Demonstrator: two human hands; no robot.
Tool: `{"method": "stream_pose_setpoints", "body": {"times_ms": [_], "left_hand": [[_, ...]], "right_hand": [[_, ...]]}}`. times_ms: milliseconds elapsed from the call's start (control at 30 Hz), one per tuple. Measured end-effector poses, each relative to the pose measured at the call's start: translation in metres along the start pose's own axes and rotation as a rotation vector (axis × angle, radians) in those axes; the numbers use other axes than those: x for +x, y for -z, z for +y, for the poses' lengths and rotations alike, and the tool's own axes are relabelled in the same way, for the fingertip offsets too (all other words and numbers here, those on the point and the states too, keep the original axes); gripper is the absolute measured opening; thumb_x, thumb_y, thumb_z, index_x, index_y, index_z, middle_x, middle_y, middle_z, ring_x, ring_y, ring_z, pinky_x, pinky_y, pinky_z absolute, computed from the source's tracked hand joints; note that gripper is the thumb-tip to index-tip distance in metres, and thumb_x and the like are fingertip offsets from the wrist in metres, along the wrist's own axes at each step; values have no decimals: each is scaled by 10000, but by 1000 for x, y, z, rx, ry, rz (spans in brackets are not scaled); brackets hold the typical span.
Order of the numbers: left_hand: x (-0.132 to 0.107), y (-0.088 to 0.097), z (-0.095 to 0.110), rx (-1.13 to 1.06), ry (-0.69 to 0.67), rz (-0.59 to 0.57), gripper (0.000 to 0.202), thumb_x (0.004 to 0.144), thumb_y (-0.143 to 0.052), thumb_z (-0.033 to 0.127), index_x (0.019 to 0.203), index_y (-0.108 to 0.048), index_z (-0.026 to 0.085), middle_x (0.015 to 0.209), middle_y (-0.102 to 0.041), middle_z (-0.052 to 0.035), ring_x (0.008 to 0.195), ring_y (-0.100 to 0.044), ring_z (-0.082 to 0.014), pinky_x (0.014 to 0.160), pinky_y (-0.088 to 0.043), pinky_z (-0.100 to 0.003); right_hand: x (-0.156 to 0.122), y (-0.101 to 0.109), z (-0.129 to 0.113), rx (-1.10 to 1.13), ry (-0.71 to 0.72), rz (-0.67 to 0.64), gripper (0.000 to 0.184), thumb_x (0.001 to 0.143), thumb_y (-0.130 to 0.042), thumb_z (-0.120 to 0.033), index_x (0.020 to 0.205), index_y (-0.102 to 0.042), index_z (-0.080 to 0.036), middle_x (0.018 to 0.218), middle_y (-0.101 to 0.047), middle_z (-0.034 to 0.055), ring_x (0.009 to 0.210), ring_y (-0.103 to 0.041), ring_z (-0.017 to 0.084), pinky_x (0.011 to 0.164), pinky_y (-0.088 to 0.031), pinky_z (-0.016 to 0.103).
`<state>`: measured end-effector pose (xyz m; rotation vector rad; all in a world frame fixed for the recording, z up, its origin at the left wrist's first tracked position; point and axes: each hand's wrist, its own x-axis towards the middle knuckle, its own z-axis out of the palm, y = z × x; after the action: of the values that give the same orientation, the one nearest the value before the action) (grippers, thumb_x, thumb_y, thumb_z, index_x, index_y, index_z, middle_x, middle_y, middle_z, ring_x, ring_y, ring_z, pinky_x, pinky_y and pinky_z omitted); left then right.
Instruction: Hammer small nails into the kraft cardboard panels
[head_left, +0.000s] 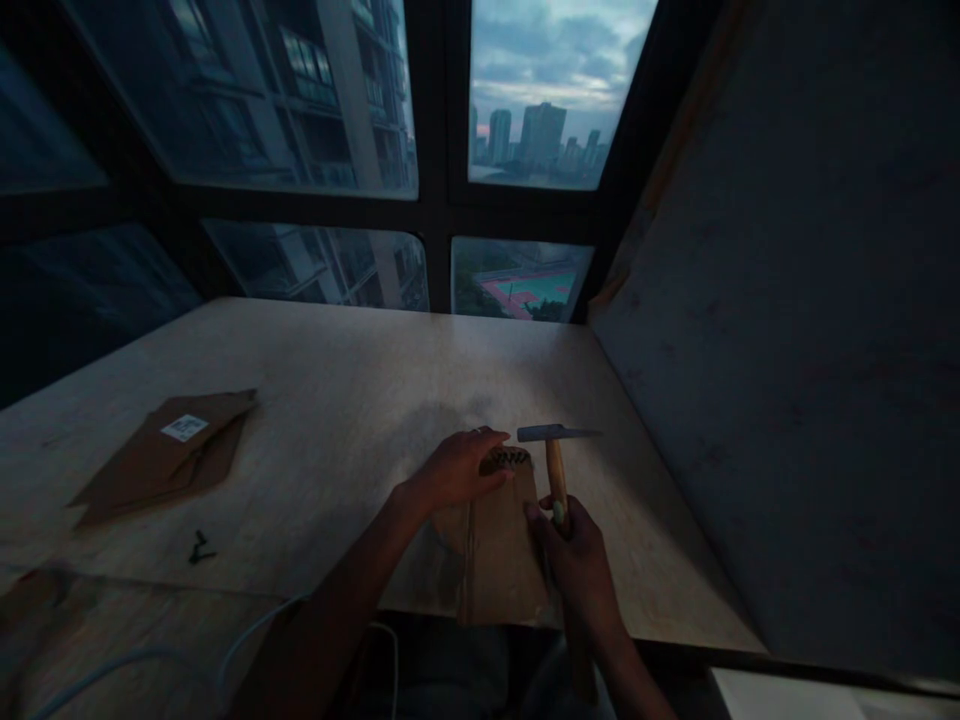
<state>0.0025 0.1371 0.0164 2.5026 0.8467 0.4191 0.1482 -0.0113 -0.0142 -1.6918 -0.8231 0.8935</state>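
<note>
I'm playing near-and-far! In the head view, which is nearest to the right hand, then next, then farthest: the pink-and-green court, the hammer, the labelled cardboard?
1. Hammer: gripped in the right hand.
2. Labelled cardboard: over on the left.
3. Pink-and-green court: ahead, outdoors.

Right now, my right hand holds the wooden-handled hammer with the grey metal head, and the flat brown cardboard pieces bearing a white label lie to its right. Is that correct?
Not quite: the head view shows the flat brown cardboard pieces lying to the left of the hammer, which your right hand does hold.
</note>
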Motion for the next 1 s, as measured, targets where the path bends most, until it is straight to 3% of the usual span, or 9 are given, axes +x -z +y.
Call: {"method": "stream_pose_setpoints", "body": {"times_ms": [300,467,600,700,833,933,1000], "left_hand": [[-14,13,-6,-9,5,-52,714,808,-706,443,1435,-445,224,1360,-609,-123,1233,-582,-290,1030,-453,-431],[-27,8,-11,-60,-14,12,762,789,-733,434,1451,-418,227,1475,-499,-144,1337,-493,-289,1095,-407,-457],[-36,4,-18,-38,31,59,795,805,-703,505,1464,-392,190,1540,-398,-186,1415,-393,-303,1131,-364,-483],[-50,4,-27,-27,103,157,706,854,-649,486,1450,-399,204,1533,-414,-170,1416,-396,-290,1134,-360,-487],[-95,3,-56,-2,308,463,461,904,-562,340,1344,-501,219,1385,-579,-119,1299,-530,-245,1108,-402,-453],[-150,9,-90,45,534,686,343,886,-525,318,1199,-593,193,1210,-660,-115,1151,-618,-247,1006,-493,-415],[-192,18,-112,109,726,739,342,857,-505,278,1165,-612,177,1139,-674,-116,1065,-646,-252,941,-525,-399]], "right_hand": [[-1,0,2,8,23,16,394,771,-659,-569,851,-577,-192,680,-587,0,638,-561,199,548,-447,283],[-2,0,-3,-8,46,44,408,749,-667,-582,845,-585,-194,642,-577,-15,580,-545,181,512,-435,274],[-1,5,-5,-36,12,61,442,752,-654,-621,865,-577,-201,558,-492,-66,423,-404,119,412,-349,250],[0,13,-7,-52,20,89,455,739,-671,-619,874,-590,-193,507,-435,-88,379,-341,99,370,-294,235],[-10,29,-16,-33,-8,141,490,709,-701,-632,905,-600,-194,501,-409,-93,372,-352,102,350,-288,228],[-25,40,-26,-68,-64,171,543,673,-715,-673,930,-616,-205,482,-396,-84,388,-374,119,352,-299,232],[-34,47,-29,-88,-101,189,567,656,-707,-702,948,-630,-222,469,-380,-79,382,-367,127,349,-299,247]]}}
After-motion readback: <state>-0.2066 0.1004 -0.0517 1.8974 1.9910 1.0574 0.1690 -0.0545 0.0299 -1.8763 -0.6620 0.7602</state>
